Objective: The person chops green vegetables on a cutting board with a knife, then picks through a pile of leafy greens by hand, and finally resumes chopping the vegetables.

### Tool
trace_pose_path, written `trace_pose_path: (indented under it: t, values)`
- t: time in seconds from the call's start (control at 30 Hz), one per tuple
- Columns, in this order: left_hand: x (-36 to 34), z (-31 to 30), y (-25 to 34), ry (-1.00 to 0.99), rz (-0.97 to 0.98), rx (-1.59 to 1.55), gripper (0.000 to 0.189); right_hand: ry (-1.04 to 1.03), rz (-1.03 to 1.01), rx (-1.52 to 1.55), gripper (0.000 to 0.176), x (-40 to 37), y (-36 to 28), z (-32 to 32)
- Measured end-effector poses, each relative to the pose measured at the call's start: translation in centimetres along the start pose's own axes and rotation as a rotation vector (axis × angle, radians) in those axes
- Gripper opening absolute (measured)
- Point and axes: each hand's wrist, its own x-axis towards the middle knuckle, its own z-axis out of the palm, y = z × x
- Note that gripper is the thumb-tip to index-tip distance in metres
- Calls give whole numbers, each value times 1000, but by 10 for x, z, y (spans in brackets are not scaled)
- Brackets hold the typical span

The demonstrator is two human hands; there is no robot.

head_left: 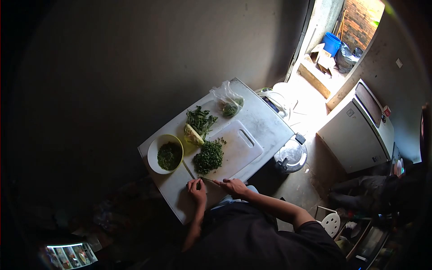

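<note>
A white cutting board lies on the table with a heap of chopped greens on it. My right hand is closed around a knife at the board's near edge, its blade pointing left. Beside the blade tip, my left hand has its fingers curled together; a small dark green bit shows at them, too small to name. To the left stands a bowl with a yellow-green rim, holding chopped greens. Behind the heap are a pale cut vegetable piece and leafy greens.
A clear plastic bag with greens sits at the table's far corner. A lidded metal pot is on the floor to the right, near a white fridge. A blue bucket stands by the bright doorway.
</note>
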Motion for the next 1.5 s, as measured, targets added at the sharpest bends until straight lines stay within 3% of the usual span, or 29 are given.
trace_pose_path:
  t: [0.3, 0.43, 0.57, 1.23, 1.3, 1.43, 1.5]
  values:
    - [5, -5, -12, -83, 50, -52, 10, 148, 32, -1, 58, 12, 4, 25]
    - [9, -10, -16, -121, 118, -64, 12, 108, 91, -11, 56, 8, -6, 14]
    - [13, -14, -11, -126, 110, -68, 11, 176, 96, 110, 53, 4, -8, 19]
    - [14, -12, -15, -134, 40, -89, 9, 77, 128, 18, 66, -3, -32, 25]
    - [13, -9, -17, -118, 58, -105, 8, 141, 127, 23, 75, 5, -32, 36]
    - [12, -9, -18, -98, 67, -153, 8, 165, 91, 35, 73, 3, -31, 36]
    - [13, -10, -17, -131, 75, -140, 8, 2, 153, 35, 71, -6, -27, 25]
